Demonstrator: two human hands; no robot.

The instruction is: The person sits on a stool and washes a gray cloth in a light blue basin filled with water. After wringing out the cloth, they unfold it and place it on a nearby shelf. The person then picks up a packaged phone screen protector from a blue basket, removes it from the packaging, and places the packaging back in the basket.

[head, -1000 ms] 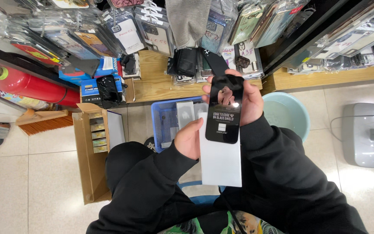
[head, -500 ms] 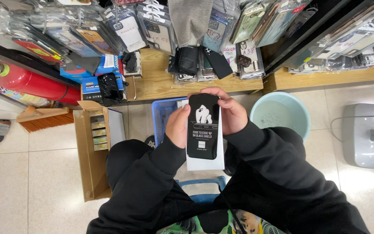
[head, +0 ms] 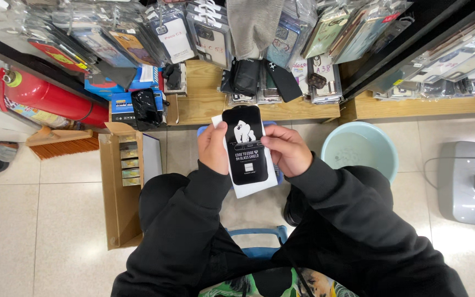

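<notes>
Left hand [head: 214, 148] fingers curl around the left edge of a black screen-protector pack [head: 246, 146], pinching it with a white sleeve [head: 251, 188] behind; right hand [head: 285, 149] fingers grip its right edge. Beyond them stands a pale green basin [head: 359, 149]; left, a cardboard box [head: 117, 192].

Pretty plain outfit really: a black long-sleeved sweatshirt [head: 353, 220] is worn, ribbed cuffs [head: 211, 177] at both wrists, dark trousers [head: 158, 198] below, and something green and patterned [head: 232, 286] is seen at the waist.
</notes>
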